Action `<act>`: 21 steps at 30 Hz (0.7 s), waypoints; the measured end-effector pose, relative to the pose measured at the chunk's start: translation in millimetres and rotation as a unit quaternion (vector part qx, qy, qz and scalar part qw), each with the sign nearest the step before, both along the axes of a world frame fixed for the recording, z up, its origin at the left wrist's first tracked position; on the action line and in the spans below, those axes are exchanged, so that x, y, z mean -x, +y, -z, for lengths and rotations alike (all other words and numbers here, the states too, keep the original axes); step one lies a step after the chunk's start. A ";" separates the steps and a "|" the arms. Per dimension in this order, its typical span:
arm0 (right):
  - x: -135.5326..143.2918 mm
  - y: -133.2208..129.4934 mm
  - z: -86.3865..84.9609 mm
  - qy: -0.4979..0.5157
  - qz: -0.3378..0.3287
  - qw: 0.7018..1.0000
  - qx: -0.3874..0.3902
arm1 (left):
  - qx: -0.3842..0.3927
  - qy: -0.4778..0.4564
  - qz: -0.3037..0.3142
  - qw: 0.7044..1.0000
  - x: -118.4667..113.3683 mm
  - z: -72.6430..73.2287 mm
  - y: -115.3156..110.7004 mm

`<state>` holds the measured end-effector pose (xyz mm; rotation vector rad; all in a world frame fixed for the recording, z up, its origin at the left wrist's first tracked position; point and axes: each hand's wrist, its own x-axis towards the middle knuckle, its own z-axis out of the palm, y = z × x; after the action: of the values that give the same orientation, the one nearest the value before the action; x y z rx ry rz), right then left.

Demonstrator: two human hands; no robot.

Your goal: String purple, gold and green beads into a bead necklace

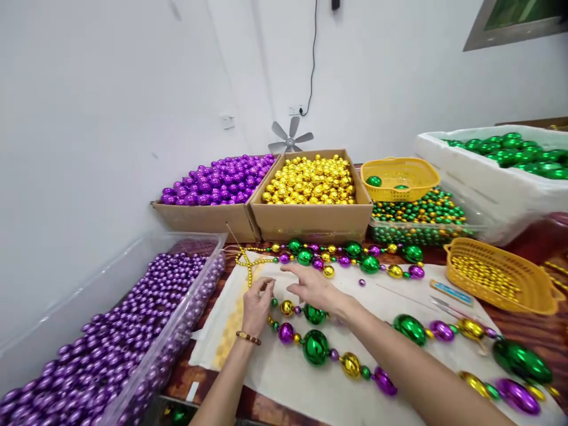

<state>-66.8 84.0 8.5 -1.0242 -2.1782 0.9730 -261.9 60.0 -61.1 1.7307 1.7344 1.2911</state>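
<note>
My left hand (258, 305), with a beaded bracelet at its wrist, is pinched closed above the cloth; what its fingertips hold is too small to make out. Just to its right is my right hand (313, 288), fingers apart and nothing visible in it. A strand of small gold beads (249, 273) runs down to the left hand. Below both hands lies a bead garland (315, 347) of green, gold and purple balls, partly hidden by my right forearm. Another garland (370, 264) stretches across the far side of the white cloth (284, 378). A loose purple bead (362, 283) rests on the cloth.
A clear bin (133, 367) of purple beads stands left. Behind are cardboard boxes of purple balls (222, 180) and gold balls (310, 180). Yellow baskets (539, 290) and a white foam box (483, 195) stand right. Scissors (446, 307) lie near a blue packet (451, 292).
</note>
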 end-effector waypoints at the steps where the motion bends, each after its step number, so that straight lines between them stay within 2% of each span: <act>1: 11.8 11.9 6.3 -0.006 -0.019 1.000 0.022 | 0.003 -0.005 0.004 1.000 -0.2 -2.0 -0.4; 3: 23.6 30.4 19.6 -0.028 -0.050 0.996 0.067 | 0.010 -0.014 0.005 1.000 2.1 -4.4 -1.1; 5: 18.2 42.4 30.8 -0.051 -0.058 0.992 0.100 | 0.022 -0.021 0.002 1.000 8.0 -4.7 -1.3; 7: -0.2 49.0 36.6 -0.058 -0.041 0.991 0.111 | 0.039 -0.026 0.006 0.999 16.1 -3.9 0.3; 10: -31.3 51.1 33.5 -0.039 -0.009 0.995 0.097 | 0.063 -0.025 0.019 0.998 29.8 -6.1 13.0; 13: -44.4 47.1 23.3 -0.019 0.003 0.998 0.059 | 0.053 -0.028 -0.034 0.998 44.8 -17.1 45.6; 16: -41.1 42.3 12.6 -0.020 -0.003 1.000 0.019 | 0.040 -0.030 -0.117 0.992 58.1 -31.8 90.7; 18: -38.3 41.8 5.1 -0.028 -0.008 1.000 0.001 | 0.040 -0.029 -0.150 0.987 62.5 -38.5 116.9; 21: -40.6 46.3 -7.8 -0.037 -0.014 0.999 -0.014 | 0.041 -0.022 -0.173 0.984 61.5 -41.0 136.6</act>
<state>-26.3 130.4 16.4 -1.0355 -2.2657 0.9283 -323.4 196.6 -20.1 1.3846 2.0974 1.3595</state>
